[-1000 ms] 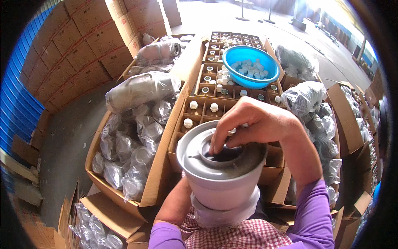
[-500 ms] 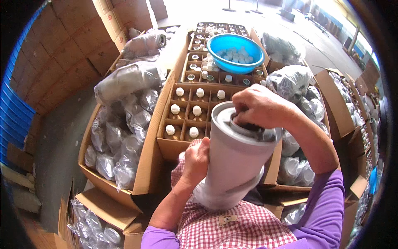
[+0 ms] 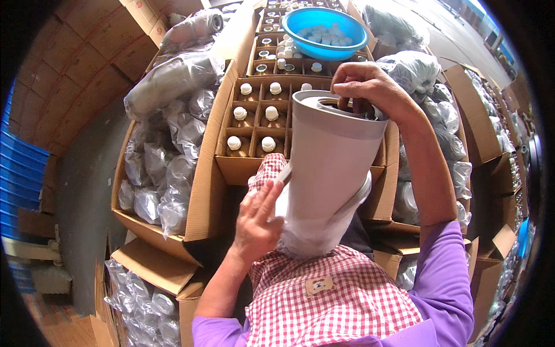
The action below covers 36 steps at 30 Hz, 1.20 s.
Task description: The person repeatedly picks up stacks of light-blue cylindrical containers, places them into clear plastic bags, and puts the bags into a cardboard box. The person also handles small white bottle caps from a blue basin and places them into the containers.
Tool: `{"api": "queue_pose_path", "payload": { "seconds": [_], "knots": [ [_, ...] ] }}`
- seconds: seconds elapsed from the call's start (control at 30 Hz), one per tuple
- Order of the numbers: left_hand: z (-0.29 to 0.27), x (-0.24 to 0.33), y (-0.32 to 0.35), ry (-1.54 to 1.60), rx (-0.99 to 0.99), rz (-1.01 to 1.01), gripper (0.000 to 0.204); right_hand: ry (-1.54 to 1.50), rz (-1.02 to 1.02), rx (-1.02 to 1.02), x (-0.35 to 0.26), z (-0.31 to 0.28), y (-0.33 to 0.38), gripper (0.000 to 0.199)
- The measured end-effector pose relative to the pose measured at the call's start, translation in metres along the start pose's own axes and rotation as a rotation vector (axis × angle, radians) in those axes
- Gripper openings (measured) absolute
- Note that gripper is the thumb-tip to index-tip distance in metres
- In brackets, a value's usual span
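Note:
A tall pale grey cylinder (image 3: 335,156) stands tilted in front of my checked apron, with clear plastic bunched around its lower end. Its top has a raised inner ring around a dark opening. My right hand (image 3: 370,92) is over that opening, fingers curled down into it; the fingertips and whatever they grip are hidden. Beside the cylinder's left side is my left hand (image 3: 260,220), its fingers stretched out and holding nothing I can see. A narrow grey edge shows at its fingertips. Just beyond the cylinder, white-capped bottles (image 3: 272,114) stand in a divided carton (image 3: 254,165).
A blue basin (image 3: 350,53) with white caps rests on farther divided cartons. Plastic-wrapped items fill a carton (image 3: 208,191) on the left and another (image 3: 378,196) on the right. Large bagged bundles (image 3: 173,84) lie on top. Stacked boxes (image 3: 87,58) line the left wall.
My left hand has come away from the cylinder's side and straightened its fingers. My right hand has lifted slightly and opened up somewhat over the opening. The view has tilted down.

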<state>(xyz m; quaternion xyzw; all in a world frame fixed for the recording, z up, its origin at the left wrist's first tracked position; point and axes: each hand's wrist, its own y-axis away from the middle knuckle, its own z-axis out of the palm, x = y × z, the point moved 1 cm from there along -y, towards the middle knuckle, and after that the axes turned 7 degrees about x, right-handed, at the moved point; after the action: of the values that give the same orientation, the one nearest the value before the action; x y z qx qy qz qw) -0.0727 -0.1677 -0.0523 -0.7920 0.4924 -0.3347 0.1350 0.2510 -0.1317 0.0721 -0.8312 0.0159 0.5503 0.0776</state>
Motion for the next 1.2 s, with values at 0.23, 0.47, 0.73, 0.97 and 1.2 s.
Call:
{"api": "queue_pose_path", "payload": {
  "seconds": [0.23, 0.47, 0.73, 0.97, 1.2],
  "knots": [
    [-0.071, -0.024, -0.089, 0.737, 0.929, -0.138, 0.012, -0.086, -0.211, -0.068, -0.049, 0.067, -0.013, 0.021],
    [-0.106, -0.084, -0.127, 0.184, 0.073, -0.491, 0.016, -0.137, -0.618, 0.462, -0.018, 0.077, 0.038, 0.010],
    [-0.066, -0.166, 0.025, 0.219, 0.618, -0.791, 0.012, -0.399, 0.692, -0.219, 0.150, 0.089, 0.237, 0.023],
    [0.016, -0.132, 0.051, 0.445, 0.712, -0.983, 0.006, -0.605, 0.211, 0.425, 0.181, 0.162, 0.198, 0.048],
    [0.037, -0.121, 0.029, 0.634, 0.622, -0.893, 0.004, -0.893, 0.387, 0.896, 0.143, 0.035, 0.231, 0.046]
  ]
}}
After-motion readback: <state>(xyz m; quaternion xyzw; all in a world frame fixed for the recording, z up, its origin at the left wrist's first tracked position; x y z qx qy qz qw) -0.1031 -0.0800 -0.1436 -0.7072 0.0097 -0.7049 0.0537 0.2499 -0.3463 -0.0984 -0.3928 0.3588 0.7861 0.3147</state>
